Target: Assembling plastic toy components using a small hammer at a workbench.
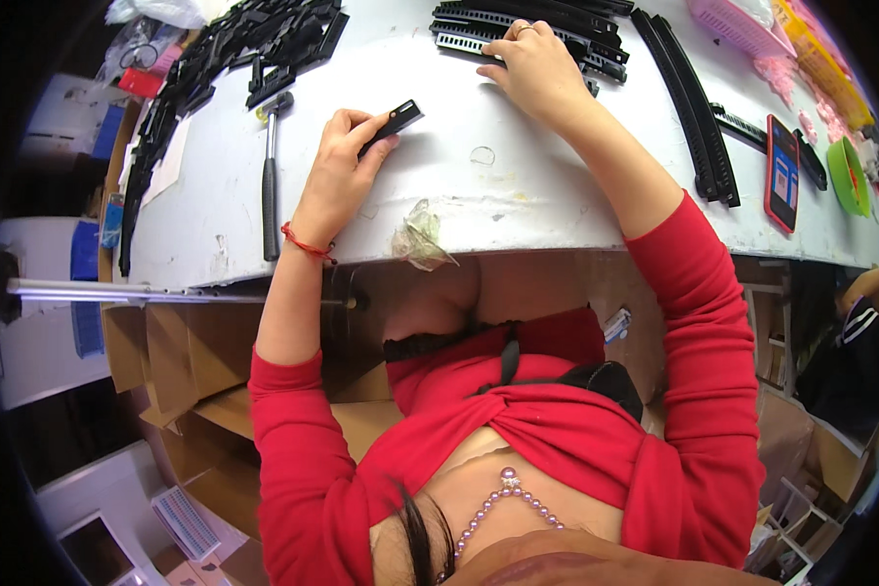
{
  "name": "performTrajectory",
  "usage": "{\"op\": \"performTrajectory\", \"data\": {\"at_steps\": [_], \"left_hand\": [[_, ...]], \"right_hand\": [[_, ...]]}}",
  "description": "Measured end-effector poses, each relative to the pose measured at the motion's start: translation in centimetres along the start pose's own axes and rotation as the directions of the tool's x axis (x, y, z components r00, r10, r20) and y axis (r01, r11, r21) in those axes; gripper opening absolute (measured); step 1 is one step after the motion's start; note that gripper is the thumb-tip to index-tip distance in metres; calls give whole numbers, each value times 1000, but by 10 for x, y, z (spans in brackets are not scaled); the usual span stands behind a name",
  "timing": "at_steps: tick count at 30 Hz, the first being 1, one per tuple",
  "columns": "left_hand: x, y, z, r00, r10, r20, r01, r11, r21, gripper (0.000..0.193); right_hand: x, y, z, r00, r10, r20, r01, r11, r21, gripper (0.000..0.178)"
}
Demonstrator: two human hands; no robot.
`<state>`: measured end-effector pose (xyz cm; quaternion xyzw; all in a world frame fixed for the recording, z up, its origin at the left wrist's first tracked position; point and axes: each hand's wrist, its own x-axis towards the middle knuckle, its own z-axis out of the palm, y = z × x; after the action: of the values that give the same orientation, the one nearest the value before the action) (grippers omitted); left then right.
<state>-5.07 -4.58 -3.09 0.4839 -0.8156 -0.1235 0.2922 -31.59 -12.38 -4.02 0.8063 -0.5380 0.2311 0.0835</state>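
Note:
My left hand (340, 168) is over the white table (518, 195), with its thumb and fingers closed on a short black plastic piece (404, 115). The far end of that piece sticks out to the right, and my fingers hide the rest. At the far middle, my right hand (539, 76) reaches to a pile of long black slotted strips (586, 39). Its thumb and index finger close around the end of the nearest slotted strip (459, 44); part of the grip is hidden. Left of my left hand lies a hammer (271, 181) with a black handle.
Many short black pieces (264, 39) are heaped at the far left. Long curved black strips (689, 107) lie on the right, near a red-edged phone (782, 174) and a green bowl (848, 178). Crumpled clear plastic (422, 237) hangs at the front edge. Cardboard boxes (176, 352) stand below.

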Motion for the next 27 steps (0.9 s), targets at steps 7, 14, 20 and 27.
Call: {"op": "performTrajectory", "data": {"at_steps": [7,14,20,27], "left_hand": [[-14,15,-28,986,154,-59,-116,901,418,24],[-26,-2,-32,990,-135,-29,133,989,-71,21],[-35,9,-24,959,-274,-71,264,956,-126,24],[-44,-18,-14,986,1,-167,-10,999,-49,33]], "right_hand": [[-10,-9,-3,999,-45,-10,46,991,126,32],[-15,-8,-17,996,90,24,-93,977,193,34],[-49,-30,-49,979,-92,182,23,938,347,21],[-87,-68,-43,988,-104,112,38,879,476,22]]}}
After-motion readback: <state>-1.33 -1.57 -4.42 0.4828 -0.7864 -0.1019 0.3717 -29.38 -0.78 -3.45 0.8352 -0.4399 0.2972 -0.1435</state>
